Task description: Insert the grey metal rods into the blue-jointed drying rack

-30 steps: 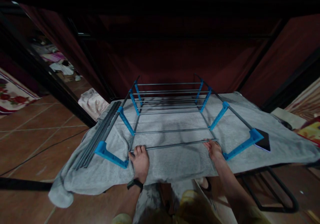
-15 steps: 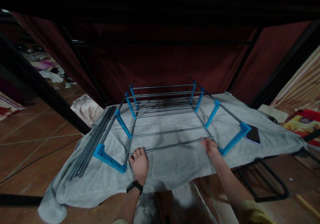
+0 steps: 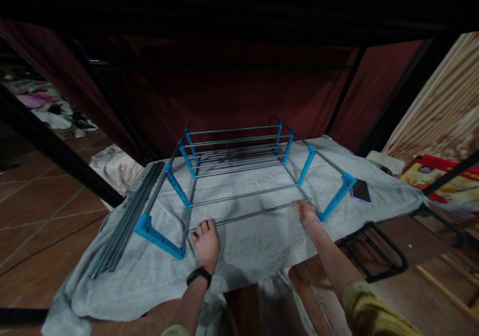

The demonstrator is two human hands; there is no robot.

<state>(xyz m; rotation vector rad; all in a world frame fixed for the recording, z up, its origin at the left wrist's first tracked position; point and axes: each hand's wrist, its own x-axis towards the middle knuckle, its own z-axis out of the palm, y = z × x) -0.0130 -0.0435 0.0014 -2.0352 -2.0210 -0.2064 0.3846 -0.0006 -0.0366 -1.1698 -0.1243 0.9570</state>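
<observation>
A thin grey metal rod [image 3: 254, 214] lies crosswise at the near end of a rack frame. My left hand [image 3: 207, 244], with a black band on its wrist, is closed around the rod's left end. At the other end my right hand [image 3: 307, 214] grips the rod between thumb and fingers. The rack frame, made of grey tubes and blue plastic connectors [image 3: 159, 239], rests on a grey cloth [image 3: 258, 251]. Further back, several crossbars [image 3: 243, 196] span its two sides. The rod's left tip is partly hidden by my left hand.
Several loose grey tubes [image 3: 129, 221] lie together left of the frame. A phone [image 3: 361, 191] rests on the cloth to the right. Beyond stands a dark red panel [image 3: 232, 96]. A red and yellow package [image 3: 441, 181] and a black metal frame [image 3: 385, 261] are at the right.
The camera has turned a little to the right, so everything appears shifted left. Both hands stay on the rod, which has hardly moved relative to the rack frame.
</observation>
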